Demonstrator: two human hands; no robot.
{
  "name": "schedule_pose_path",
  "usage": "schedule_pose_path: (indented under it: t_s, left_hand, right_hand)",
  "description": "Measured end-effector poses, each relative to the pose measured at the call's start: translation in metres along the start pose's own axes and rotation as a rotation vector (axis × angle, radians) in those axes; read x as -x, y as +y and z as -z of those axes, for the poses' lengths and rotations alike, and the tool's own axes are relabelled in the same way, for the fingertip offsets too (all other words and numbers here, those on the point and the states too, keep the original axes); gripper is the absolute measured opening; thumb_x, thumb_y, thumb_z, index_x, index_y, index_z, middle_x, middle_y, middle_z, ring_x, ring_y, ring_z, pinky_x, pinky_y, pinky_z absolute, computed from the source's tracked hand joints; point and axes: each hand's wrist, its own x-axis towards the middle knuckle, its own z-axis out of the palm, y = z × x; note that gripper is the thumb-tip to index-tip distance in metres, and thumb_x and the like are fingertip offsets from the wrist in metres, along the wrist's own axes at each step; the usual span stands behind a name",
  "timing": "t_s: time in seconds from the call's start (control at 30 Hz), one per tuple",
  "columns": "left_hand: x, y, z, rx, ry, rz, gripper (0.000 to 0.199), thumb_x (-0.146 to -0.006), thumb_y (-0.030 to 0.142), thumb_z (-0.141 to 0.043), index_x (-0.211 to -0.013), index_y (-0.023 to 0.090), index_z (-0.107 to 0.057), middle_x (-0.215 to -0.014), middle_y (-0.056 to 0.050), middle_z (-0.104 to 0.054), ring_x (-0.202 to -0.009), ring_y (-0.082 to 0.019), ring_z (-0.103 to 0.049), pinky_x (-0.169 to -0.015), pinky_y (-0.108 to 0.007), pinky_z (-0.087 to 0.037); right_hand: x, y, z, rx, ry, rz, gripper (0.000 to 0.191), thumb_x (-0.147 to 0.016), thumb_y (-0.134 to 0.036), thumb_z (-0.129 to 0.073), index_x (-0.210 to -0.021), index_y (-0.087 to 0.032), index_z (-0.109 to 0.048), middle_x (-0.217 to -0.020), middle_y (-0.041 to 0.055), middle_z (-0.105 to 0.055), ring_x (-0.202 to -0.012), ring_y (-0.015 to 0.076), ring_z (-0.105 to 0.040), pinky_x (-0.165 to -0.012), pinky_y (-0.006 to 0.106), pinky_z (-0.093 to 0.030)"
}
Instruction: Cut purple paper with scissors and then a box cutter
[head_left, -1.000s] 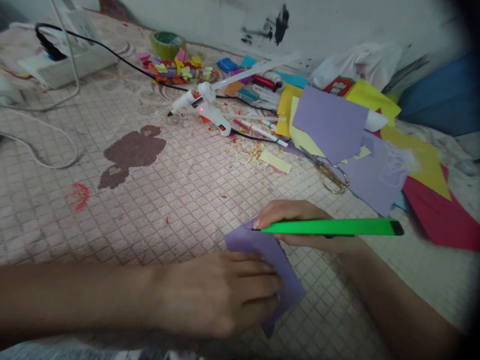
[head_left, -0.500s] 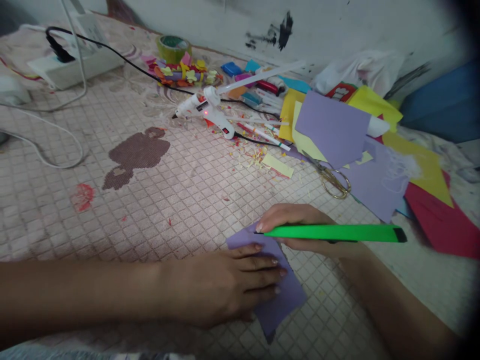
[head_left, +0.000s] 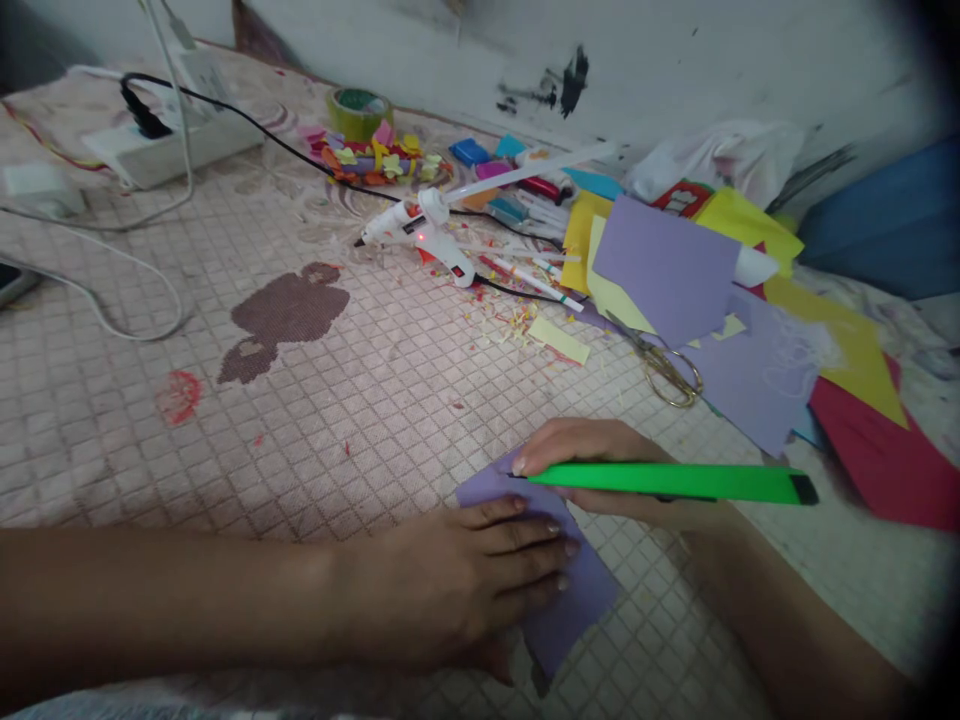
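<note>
Pinching a long, smooth, straight-sided green tool [head_left: 682, 482] between thumb and fingers of the right hand [head_left: 592, 440], dark tip at the upper end of the lilac paper [head_left: 577, 610]. Pressing that thin, angular piece flat against the diamond-patterned cloth [head_left: 375, 440] with the left hand [head_left: 450, 570], fingers slightly spread. Farther out, beside loose sheets of coloured paper [head_left: 667, 265], slender metal scissors [head_left: 646, 348] with looped golden handles; beyond the scattered scraps [head_left: 559, 340], a glossy white glue gun [head_left: 450, 250]; behind, a squat, round tape roll [head_left: 356, 120].
</note>
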Motion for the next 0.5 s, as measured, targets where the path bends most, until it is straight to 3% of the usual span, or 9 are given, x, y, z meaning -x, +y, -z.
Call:
schedule_pose_path:
  t_s: [0.23, 0.5]
  left_hand:
    - [-0.0001, -0.0003, -0.0002, -0.008, 0.060, -0.001, 0.058, -0.093, 0.044, -0.043, -0.139, 0.008, -0.039, -0.148, -0.012, -0.032, -0.139, -0.023, -0.028, -0.117, -0.037, -0.020]
    - [-0.0001, -0.0015, 0.0035, -0.021, 0.020, -0.012, 0.055, -0.096, 0.043, -0.037, -0.137, 0.006, -0.041, -0.148, -0.013, -0.033, -0.139, -0.023, -0.026, -0.118, -0.037, -0.014]
  right_hand:
    - [-0.0017, -0.0015, -0.0005, 0.010, -0.008, -0.012, 0.026, -0.089, -0.027, -0.056, -0.113, -0.017, -0.062, -0.107, 0.0094, -0.066, -0.102, 0.0188, -0.060, -0.088, 0.034, -0.048]
    - [-0.0016, 0.0000, -0.0008, -0.010, -0.007, -0.015, 0.027, -0.088, -0.026, -0.057, -0.113, -0.018, -0.062, -0.106, 0.0090, -0.066, -0.102, 0.0190, -0.059, -0.089, 0.035, -0.047]
